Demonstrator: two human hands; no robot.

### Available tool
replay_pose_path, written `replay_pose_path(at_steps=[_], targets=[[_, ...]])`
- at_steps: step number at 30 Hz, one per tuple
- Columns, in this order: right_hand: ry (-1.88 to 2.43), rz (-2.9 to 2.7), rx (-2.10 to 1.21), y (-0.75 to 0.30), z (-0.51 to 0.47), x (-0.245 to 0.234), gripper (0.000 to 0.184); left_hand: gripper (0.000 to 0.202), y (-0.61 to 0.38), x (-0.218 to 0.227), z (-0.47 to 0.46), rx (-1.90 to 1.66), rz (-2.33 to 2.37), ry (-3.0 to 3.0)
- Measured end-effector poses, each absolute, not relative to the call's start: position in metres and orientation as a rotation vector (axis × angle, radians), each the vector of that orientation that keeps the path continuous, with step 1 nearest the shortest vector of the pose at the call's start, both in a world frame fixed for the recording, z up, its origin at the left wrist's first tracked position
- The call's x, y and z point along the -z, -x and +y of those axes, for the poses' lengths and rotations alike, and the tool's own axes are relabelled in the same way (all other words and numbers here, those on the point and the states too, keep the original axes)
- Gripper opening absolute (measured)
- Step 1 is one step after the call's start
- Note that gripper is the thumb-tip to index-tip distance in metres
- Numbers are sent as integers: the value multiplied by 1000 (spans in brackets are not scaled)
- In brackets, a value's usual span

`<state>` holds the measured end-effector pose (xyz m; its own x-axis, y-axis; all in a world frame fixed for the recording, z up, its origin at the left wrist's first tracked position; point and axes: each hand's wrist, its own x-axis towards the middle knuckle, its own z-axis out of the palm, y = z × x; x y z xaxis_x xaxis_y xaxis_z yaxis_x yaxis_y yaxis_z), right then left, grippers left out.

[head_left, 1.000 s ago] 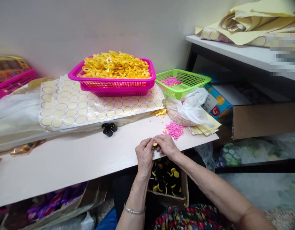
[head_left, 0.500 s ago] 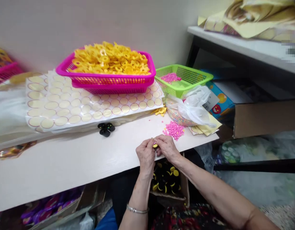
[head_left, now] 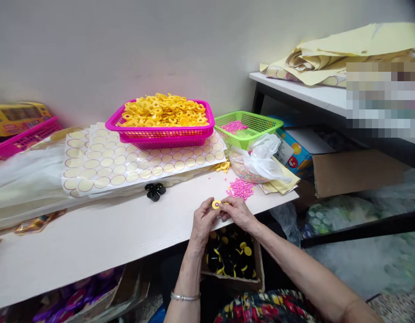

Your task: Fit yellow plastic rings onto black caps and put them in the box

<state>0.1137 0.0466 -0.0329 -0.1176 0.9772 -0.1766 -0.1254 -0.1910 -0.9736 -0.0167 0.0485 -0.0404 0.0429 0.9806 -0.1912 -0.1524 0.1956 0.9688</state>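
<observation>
A small round yellow cap (head_left: 215, 204) with a pinkish ring at its middle is held between both hands over the table's front edge. My left hand (head_left: 202, 220) pinches it from the left, and the fingers of my right hand (head_left: 240, 212) close on its right side. What lies under the fingertips is hidden. Just behind my right hand lies a pile of tiny pink pieces (head_left: 241, 189). Below the hands, a cardboard box (head_left: 232, 282) holds many black pieces with yellow round tops (head_left: 248, 251). Several black round pieces (head_left: 154, 194) stand on the table to the left.
A pink basket (head_left: 160, 133) full of yellow plastic parts rests on sticker sheets (head_left: 103, 181). Behind the pink pile are a green basket (head_left: 251, 143) and a white plastic bag (head_left: 264, 154) of small beads. A white shelf (head_left: 295, 94) with papers stands at right.
The yellow cap now shows its round face with the ring, where before the fingers mostly covered it. The left fingers have spread a little. The camera view has shifted.
</observation>
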Motion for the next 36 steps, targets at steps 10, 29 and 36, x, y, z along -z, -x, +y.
replay_pose_path(at_steps=[10, 29, 36], targets=[[902, -1209, -1611, -146, 21, 31, 34, 33, 15, 21, 31, -1187, 1097, -1310], [908, -973, -2037, -162, -14, 1, 50, 15, -12, 9, -11, -990, 872, -2051], [937, -762, -1903, -150, -23, 19, 39, 33, -7, 27, -9, -1049, 895, -1929]])
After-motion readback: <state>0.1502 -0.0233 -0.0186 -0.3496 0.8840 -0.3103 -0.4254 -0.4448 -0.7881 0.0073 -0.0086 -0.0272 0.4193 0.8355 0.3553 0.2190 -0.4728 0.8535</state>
